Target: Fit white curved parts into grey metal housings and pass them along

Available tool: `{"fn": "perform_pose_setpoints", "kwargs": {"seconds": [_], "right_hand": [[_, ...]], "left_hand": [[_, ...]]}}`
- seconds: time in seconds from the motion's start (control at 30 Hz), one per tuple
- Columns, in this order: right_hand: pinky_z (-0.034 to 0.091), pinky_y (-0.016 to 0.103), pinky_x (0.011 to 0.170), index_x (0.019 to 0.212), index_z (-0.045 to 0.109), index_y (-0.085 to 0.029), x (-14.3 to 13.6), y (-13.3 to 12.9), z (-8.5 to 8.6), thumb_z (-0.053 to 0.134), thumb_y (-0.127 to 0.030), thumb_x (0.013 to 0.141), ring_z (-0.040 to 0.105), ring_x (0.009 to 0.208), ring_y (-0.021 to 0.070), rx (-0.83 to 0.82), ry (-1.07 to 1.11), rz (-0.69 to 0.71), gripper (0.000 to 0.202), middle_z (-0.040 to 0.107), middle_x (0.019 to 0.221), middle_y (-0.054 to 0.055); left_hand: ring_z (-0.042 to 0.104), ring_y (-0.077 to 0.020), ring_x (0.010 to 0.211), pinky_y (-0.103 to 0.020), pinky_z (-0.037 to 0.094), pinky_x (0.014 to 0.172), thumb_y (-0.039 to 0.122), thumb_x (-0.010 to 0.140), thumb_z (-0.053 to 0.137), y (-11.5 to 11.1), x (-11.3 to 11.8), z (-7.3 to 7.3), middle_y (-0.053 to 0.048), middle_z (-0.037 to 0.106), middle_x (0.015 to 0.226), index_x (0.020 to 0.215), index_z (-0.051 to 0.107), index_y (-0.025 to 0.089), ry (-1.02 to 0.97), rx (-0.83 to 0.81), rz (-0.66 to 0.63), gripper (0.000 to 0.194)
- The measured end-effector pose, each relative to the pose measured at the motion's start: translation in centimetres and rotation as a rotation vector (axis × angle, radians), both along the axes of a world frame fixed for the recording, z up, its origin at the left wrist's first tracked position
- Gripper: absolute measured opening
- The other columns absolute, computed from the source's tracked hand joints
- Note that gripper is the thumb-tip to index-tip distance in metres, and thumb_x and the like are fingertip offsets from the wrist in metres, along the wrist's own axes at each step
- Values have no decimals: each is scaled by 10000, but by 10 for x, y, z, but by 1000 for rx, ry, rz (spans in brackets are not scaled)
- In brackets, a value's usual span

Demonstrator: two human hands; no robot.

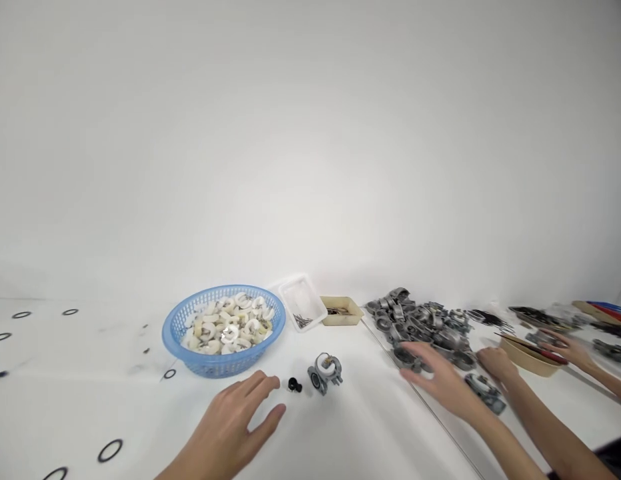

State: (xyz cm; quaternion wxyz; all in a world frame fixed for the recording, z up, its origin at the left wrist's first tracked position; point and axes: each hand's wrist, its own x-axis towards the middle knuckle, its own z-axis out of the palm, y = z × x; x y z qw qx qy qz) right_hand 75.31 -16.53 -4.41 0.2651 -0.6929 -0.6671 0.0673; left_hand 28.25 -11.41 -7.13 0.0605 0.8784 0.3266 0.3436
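My left hand (235, 417) hovers low over the white table, thumb and fingers spread, holding nothing. Just beyond its fingertips lies a small black part (294, 385). To the right of that sits a grey metal housing (317, 380) with a white ring-shaped piece (328, 365) in it. My right hand (437, 381) reaches over the near edge of a heap of grey metal housings (397, 312), fingers and thumb apart. One dark round housing (405, 357) is beside its fingertips; whether they touch it I cannot tell.
A blue basket (173, 340) of white ring pieces stands left of centre. Behind are a white tray (310, 300) and a beige tray (347, 320) with thin metal pieces. Black rings (110, 451) lie at left. A co-worker's hands (496, 365) work at right, near a beige bowl (527, 360).
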Motion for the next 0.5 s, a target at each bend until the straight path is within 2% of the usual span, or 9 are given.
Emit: {"fn": "perform_pose_setpoints", "kwargs": {"seconds": [0.03,0.13,0.2,0.27,0.33,0.4,0.5], "right_hand": [[411,451,1146,1440,539,-291,-30,8,5,615,-587,887,450,1412,330,-82,10,124,632,471,1546,87],[354,434,1189,1547,411,-354,-104,38,19,744,-503,794,367,1472,314,-303,51,356,836,342,1638,33],[347,423,1190,1583,348,-344,-133,60,25,809,-430,710,349,1480,318,-389,47,440,991,300,1657,38],[350,427,1180,1572,383,-319,-149,80,29,841,-356,638,372,1460,337,-431,-6,492,1041,355,1628,58],[399,433,1124,1486,514,-324,-158,93,30,838,-292,600,441,1395,355,-449,-84,516,944,512,1505,62],[480,408,991,1313,658,-342,-163,97,31,811,-258,606,547,1258,343,-446,-147,521,729,657,1280,43],[512,341,791,1105,738,-331,-169,88,33,802,-283,623,627,1052,308,-415,-190,517,488,706,1031,26]], "left_hand": [[652,-169,791,-264,482,685,419,1072,438,0,0,-1,-14,657,983,1141,582,277,18,-10,1,213],[657,-170,787,-266,480,678,395,1056,468,2,1,-2,2,651,921,1095,583,274,57,-37,10,172],[664,-170,771,-264,480,661,373,1040,493,5,2,-4,4,655,899,1075,586,266,82,-36,18,146],[667,-170,748,-263,474,637,342,1018,517,7,3,-6,1,661,883,1062,590,254,118,-23,27,122],[667,-171,731,-265,465,616,320,991,546,8,4,-8,-3,669,883,1067,593,246,159,-25,33,116],[666,-175,737,-271,464,627,314,977,566,7,5,-8,-5,673,896,1082,595,246,177,-45,40,129],[662,-190,799,-293,479,694,314,990,557,1,5,-5,-9,666,939,1115,591,256,158,-86,58,141]]}}
